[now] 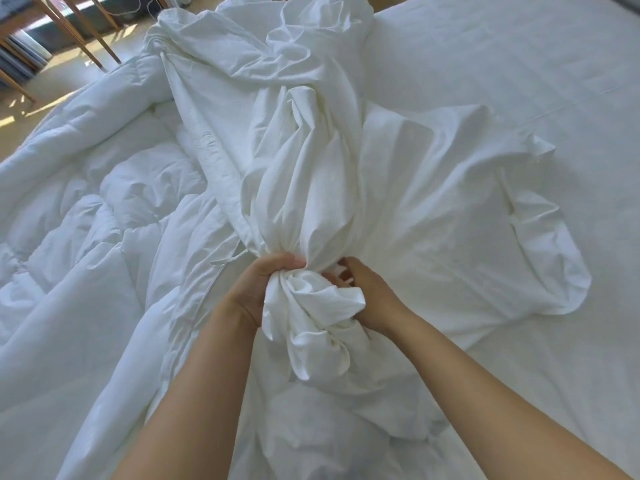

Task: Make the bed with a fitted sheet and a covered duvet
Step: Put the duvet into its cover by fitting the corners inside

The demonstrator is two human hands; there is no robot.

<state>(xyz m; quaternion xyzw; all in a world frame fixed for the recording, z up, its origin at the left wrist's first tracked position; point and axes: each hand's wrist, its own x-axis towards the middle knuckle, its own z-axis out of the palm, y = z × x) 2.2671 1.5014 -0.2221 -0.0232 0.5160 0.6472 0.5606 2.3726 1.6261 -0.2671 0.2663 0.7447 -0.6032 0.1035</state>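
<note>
- While a white duvet cover (294, 161) is bunched into a thick rope down the middle of the view, its near end is gripped by two bare hands.
- A fist is made by the left hand (258, 289) around the gathered cloth, with the fingers curled tightly and the thumb laid across the top.
- From the other side, the same bunch is touched by the right hand (367, 296); its fingers are bent and partly buried in the folds, and a loose grasp is suggested, though how firmly they are closed cannot be told.
- Below both hands, a crumpled knot of the cover hangs between the forearms.
- Away from the hands, the cover is stretched toward the far edge of the bed, and a flatter part is spread out to the right.
- A puffy white quilted duvet (86, 216) is heaped on the left side of the bed, just beside the cover and partly under it.
- A smooth white fitted sheet (519, 71) is seen covering the mattress on the right.
- At the top left, wooden furniture legs (65, 26) are seen on a sunlit floor.
</note>
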